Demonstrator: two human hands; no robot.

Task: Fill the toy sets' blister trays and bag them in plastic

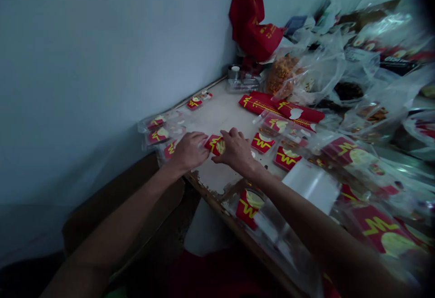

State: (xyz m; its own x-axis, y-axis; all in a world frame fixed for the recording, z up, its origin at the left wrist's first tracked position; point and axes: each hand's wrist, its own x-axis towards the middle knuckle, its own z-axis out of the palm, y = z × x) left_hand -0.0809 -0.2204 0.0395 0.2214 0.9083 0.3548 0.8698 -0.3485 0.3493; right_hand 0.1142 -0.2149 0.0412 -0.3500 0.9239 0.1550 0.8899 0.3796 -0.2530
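Between my two hands, just above the table, is a small flat red packet (214, 144) shaped like a fries carton, with a yellow zigzag mark and a pale yellow part. My left hand (190, 154) is closed at its left end, with a hint of clear plastic by the fingertips. My right hand (239, 152) pinches the packet's right side between thumb and fingers. Left of my hands lie similar packets (158, 135) in clear sleeves. Just right of them are another red packet (263, 142) and one more (287, 157).
A white table (217, 114) stands against the pale wall (112, 53). Red printed strips (260, 104), a red bag (249, 21) and clear plastic bags (322, 58) with contents lie toward the back right. Clear plastic sleeves (311, 187) are by my right forearm. A cardboard box (125, 212) sits below the table edge.
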